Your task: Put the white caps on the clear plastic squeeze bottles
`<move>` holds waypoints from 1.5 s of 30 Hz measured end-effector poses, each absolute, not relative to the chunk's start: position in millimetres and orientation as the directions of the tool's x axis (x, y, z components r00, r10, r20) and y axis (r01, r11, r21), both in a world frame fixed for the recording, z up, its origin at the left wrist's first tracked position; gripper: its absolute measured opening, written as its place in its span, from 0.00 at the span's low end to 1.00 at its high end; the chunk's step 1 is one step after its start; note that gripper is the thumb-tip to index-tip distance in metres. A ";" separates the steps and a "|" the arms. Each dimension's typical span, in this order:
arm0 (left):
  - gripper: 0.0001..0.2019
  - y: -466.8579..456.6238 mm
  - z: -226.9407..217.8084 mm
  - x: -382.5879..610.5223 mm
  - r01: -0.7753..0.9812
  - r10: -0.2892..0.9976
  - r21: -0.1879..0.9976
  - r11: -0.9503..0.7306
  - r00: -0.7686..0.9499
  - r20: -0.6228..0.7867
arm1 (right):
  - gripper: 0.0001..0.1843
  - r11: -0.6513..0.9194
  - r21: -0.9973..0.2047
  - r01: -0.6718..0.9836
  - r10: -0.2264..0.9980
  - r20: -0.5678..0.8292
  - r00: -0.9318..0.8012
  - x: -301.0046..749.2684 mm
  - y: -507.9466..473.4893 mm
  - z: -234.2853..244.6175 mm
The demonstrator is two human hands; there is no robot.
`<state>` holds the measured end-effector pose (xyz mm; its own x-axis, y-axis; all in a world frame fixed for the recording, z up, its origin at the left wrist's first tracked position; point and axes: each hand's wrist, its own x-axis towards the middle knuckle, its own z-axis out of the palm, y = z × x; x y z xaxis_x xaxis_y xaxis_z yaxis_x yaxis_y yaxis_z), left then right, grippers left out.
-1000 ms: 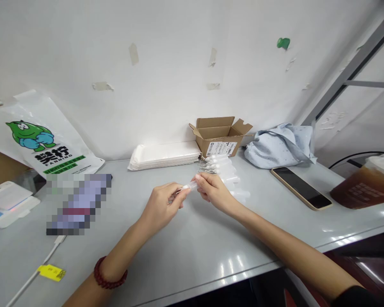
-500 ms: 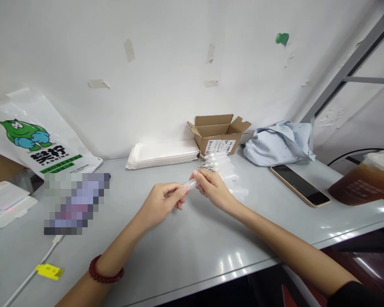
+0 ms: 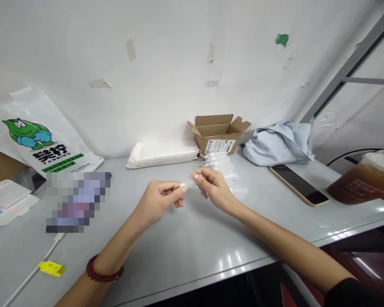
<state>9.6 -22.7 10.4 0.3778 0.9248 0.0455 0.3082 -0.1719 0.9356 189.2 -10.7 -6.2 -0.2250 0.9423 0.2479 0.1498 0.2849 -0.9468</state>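
A small clear plastic tube (image 3: 188, 182) is pinched between my two hands, above the grey table. My left hand (image 3: 160, 200) grips its whitish left end with thumb and fingers; a thin dark bit sticks out there, too small to name. My right hand (image 3: 213, 187) has its fingertips closed round the other end, which they partly hide. Just behind and beside my right hand lie several similar whitish tubes (image 3: 231, 175) in a row, with thin wire-like ends pointing left.
Behind the tubes stand an open cardboard box (image 3: 219, 144) and a stack of flat white packs (image 3: 166, 152). To the right are a blue cloth (image 3: 278, 143), a phone (image 3: 299, 185) and a brown drink (image 3: 365, 179). A pixelated device (image 3: 78, 202) and cable (image 3: 32, 273) lie left.
My left hand has shifted slightly left along the tube, so more of it shows between the hands. The fingers of my right hand have moved a little; the view has shifted slightly.
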 end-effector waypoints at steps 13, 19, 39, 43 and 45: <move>0.15 -22.3 1.3 14.5 0.594 0.886 0.671 -0.444 0.400 0.233 | 0.19 0.164 -0.974 0.156 0.968 0.129 -0.213 188.1 -2.7 -13.0; 0.17 -17.8 1.9 9.9 0.507 0.938 0.825 -0.249 0.339 0.075 | 0.19 0.262 -0.934 0.244 0.963 0.234 -0.138 193.3 2.0 -10.6; 0.14 -10.0 7.6 4.0 0.359 0.984 0.932 -0.039 0.174 -0.026 | 0.16 0.279 -0.949 0.143 0.959 0.282 0.000 204.4 9.0 -1.3; 0.14 -9.6 5.8 4.8 0.306 0.982 0.952 0.008 0.176 -0.065 | 0.15 0.251 -0.963 0.103 0.968 0.251 -0.010 203.0 7.3 -0.3; 0.15 -10.3 5.0 5.4 0.292 0.981 0.956 0.040 0.168 -0.093 | 0.15 0.239 -0.968 0.077 0.971 0.238 -0.021 202.7 6.9 0.1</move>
